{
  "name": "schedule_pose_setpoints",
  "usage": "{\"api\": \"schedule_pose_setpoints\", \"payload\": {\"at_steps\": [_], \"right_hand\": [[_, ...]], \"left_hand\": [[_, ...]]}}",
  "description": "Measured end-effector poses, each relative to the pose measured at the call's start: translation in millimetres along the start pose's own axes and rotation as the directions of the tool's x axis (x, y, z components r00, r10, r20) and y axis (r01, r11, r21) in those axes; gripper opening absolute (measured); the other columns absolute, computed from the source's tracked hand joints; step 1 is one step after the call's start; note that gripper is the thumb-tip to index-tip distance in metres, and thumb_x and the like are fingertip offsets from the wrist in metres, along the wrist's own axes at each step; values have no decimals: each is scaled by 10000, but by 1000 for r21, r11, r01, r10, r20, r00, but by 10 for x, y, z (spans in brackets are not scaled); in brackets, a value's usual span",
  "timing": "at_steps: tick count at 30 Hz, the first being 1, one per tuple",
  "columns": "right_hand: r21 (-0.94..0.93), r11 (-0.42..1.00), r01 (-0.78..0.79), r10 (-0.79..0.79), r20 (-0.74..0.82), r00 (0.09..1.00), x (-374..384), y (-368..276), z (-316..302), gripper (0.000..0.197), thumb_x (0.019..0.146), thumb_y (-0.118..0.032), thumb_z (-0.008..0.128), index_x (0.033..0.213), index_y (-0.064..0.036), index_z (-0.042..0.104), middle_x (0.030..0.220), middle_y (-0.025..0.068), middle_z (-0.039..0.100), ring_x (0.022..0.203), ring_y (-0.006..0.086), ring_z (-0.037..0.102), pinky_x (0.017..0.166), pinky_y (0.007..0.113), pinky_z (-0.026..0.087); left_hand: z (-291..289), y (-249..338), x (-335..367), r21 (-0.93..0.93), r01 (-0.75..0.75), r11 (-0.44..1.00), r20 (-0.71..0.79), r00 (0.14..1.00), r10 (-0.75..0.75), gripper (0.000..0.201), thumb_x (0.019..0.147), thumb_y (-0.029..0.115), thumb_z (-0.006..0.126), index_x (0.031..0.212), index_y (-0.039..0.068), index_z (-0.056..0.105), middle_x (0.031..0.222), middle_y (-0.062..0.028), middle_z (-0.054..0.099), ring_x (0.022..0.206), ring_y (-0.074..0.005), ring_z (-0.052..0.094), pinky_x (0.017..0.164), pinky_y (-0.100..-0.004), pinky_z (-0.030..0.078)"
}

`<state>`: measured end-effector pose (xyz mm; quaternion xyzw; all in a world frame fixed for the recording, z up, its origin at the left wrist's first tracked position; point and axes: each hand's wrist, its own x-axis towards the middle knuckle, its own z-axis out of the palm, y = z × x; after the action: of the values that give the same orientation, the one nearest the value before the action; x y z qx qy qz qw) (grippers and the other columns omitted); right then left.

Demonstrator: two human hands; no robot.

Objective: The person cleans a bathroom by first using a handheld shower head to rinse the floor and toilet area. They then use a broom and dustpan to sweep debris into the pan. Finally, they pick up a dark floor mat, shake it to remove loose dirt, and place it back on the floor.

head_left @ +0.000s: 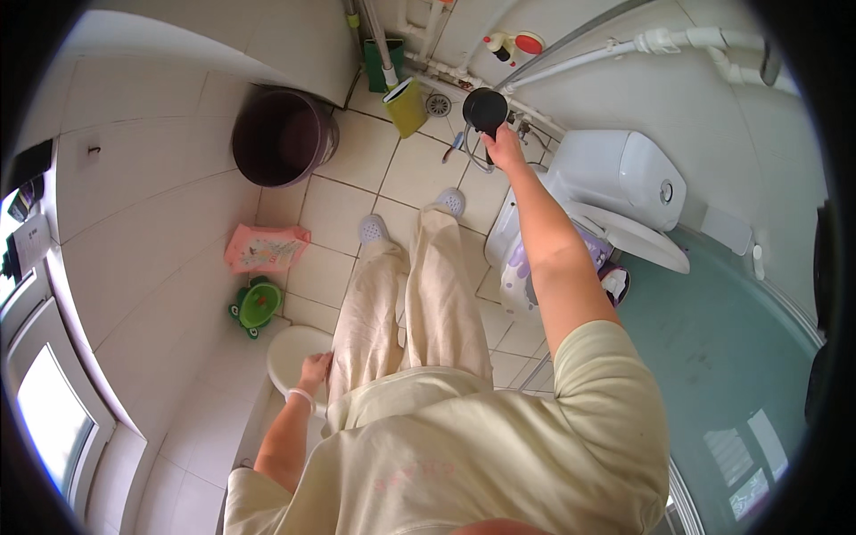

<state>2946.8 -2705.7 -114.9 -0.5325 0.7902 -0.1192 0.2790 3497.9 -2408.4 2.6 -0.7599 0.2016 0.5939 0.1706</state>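
My right hand [503, 145] is stretched far forward, its fingers wrapped round the handle of a black round-headed shower head [485, 109]. A thin grey hose [470, 150] loops down beside the handle. Below it on the tiles lies a small brush-like tool with a blue end [458, 140]. Down at my left side, my left hand [314, 370] is closed against the beige trouser leg [361, 343], above a white basin [290, 349]. Whether it pinches the cloth is hidden.
A white toilet [615, 169] with its lid raised stands at right, beside a glass panel [704, 330]. Ahead are a dark bucket [325, 134], a yellow-green broom head [406, 107] and a floor drain [438, 105]. A pink bag [266, 249] and green frog-shaped potty [259, 306] lie left.
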Motion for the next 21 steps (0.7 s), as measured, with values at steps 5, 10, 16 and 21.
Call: {"api": "schedule_pose_setpoints", "payload": {"at_steps": [5, 10, 16, 21], "right_hand": [[-15, 1000, 17, -16, 56, 998, 75, -108, 174, 436, 736, -216, 621, 1000, 78, 439, 881, 269, 567, 866, 392, 543, 749, 420, 446], [-50, 988, 143, -134, 156, 979, 92, -298, 340, 450, 747, -238, 607, 992, 98, 436, 889, 268, 568, 871, 390, 545, 758, 414, 448], [-32, 999, 19, -16, 86, 996, 101, -238, 472, 445, 739, -236, 615, 986, 91, 442, 876, 269, 569, 861, 384, 552, 755, 410, 455], [-105, 992, -68, 76, 77, 994, 148, -71, 533, 428, 733, -225, 621, 965, 90, 447, 874, 270, 568, 862, 383, 554, 760, 410, 456]], "left_hand": [[259, -309, 12, -66, -80, 995, -163, 984, 68, 390, 797, 332, 510, 929, -20, 615, 814, -188, 631, 793, -255, 609, 736, -334, 444], [315, -537, 76, -73, -80, 994, -183, 981, 65, 378, 800, 331, 502, 901, -12, 625, 792, -175, 635, 765, -244, 612, 709, -338, 450], [321, -369, -47, -111, -101, 989, -204, 976, 77, 357, 806, 299, 506, 875, -31, 623, 758, -171, 633, 721, -220, 607, 677, -331, 453], [323, -373, -71, -150, -96, 984, -195, 979, 65, 317, 813, 257, 515, 847, -40, 619, 717, -143, 628, 658, -179, 580, 638, -313, 450]]}}
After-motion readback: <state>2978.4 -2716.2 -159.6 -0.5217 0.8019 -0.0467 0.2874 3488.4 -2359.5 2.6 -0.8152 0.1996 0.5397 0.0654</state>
